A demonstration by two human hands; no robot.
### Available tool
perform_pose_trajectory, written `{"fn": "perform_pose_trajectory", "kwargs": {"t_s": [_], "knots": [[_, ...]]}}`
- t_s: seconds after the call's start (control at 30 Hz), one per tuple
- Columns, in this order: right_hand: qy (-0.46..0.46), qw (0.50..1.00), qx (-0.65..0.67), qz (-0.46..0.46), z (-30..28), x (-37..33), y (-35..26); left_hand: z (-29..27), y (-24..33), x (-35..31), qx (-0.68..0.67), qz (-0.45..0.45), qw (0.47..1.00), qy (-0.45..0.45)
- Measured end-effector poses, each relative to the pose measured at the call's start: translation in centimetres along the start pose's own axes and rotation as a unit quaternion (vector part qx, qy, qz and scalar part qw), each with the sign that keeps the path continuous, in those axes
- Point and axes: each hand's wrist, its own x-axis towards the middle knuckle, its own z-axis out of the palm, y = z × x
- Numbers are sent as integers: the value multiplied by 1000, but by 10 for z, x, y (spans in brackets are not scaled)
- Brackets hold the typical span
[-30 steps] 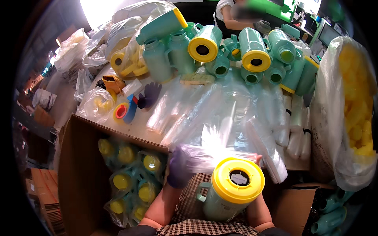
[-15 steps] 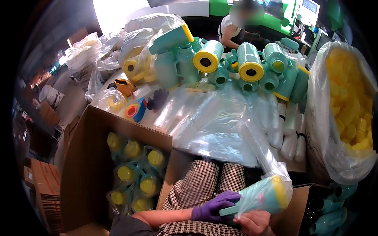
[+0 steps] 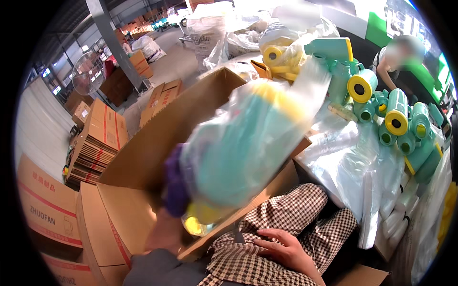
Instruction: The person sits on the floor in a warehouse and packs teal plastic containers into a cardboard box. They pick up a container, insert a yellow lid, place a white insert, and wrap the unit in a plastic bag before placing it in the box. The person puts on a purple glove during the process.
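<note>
In my purple-gloved left hand (image 3: 175, 183) is a teal jug (image 3: 238, 138) with a yellow end, wrapped in a clear plastic bag. It is tilted and blurred by motion, above the open cardboard box (image 3: 191, 128) on my left. The fingers are wrapped at its lower left side, partly hidden. Inside the box a yellow lid (image 3: 193, 225) of another bagged jug shows beneath it; most of the contents are hidden. My bare right hand (image 3: 286, 248) lies over my checkered lap with its fingers stretched out, holding nothing.
Several teal jugs (image 3: 396, 112) with yellow ends are piled on the table to the right. Clear plastic bags (image 3: 346, 162) cover its near part. Flattened cartons (image 3: 102, 131) are stacked at left. A person (image 3: 389, 62) sits beyond the table.
My left hand has carried the bagged jug from my right side up and left over the box. The right hand has let go of the bag. The view has turned left.
</note>
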Motion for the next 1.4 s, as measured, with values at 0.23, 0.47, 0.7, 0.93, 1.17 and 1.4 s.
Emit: {"fn": "perform_pose_trajectory", "kwargs": {"t_s": [0.23,0.47,0.7,0.93,1.17,1.4], "knots": [[46,993,-51,100,-35,-35,75,-125,-72,-2,618,-123,709,-317],[453,803,-347,171,-256,-14,152,-47,-265,-91,598,-222,538,-551],[149,581,-689,407,-476,48,218,13,-161,-40,474,-252,588,-606],[250,696,-579,343,-482,7,238,34,-42,14,240,-189,759,-576],[545,826,-77,125,-199,-65,116,192,-9,54,-281,-29,920,-270],[203,942,-8,266,24,-203,-2,336,45,1,-448,-56,715,-534]]}}
